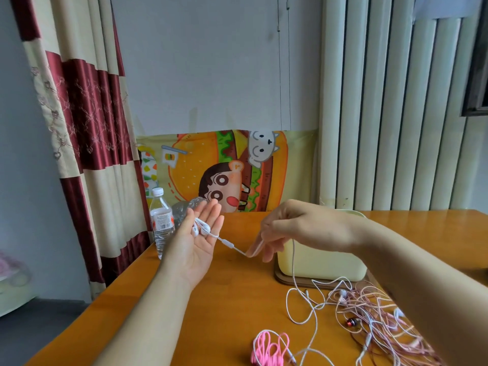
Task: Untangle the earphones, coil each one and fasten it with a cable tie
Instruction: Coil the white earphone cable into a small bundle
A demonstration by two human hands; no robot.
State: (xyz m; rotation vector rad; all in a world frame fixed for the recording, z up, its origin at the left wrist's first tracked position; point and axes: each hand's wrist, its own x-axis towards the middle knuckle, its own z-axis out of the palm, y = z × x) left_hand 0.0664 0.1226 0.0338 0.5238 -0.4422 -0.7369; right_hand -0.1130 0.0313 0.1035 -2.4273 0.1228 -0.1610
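Note:
My left hand is raised palm up over the table with straight fingers. Two white earbuds lie on the palm, and their cord loops around the little-finger side. The white earphone cable runs taut to my right hand, which pinches it between fingertips. From there the cable drops to the table and trails in loose loops. A tangle of pink and white earphones lies at the right, partly hidden by my right forearm. A coiled pink earphone lies near the front edge.
A pale yellow box on a wooden base stands behind my right hand. A water bottle and a crumpled clear bottle stand at the table's far left edge. A cartoon cloth and curtains hang behind.

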